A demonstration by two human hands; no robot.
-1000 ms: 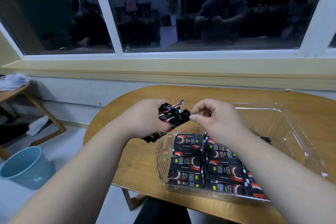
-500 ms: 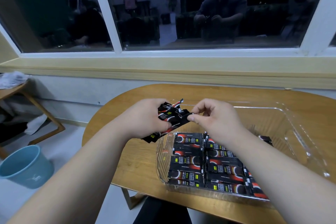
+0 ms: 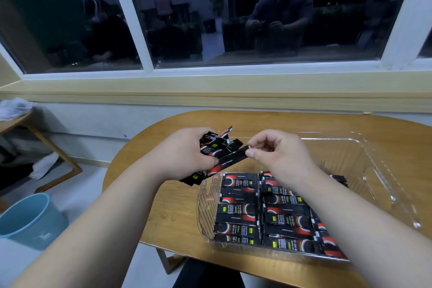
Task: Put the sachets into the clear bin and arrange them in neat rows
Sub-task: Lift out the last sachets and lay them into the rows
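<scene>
my left hand is gripping a loose bundle of sachets; my right hand is pinching one sachet by its end, near the clear bin. i'm judging them light, floppy, slick.

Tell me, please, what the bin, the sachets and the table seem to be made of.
Table: wood or veneer, smooth brown satin surface. Sachets: probably printed plastic or foil film, slightly shiny. Clear bin: thin transparent plastic, glossy; the wood shows through, rim glints.
</scene>
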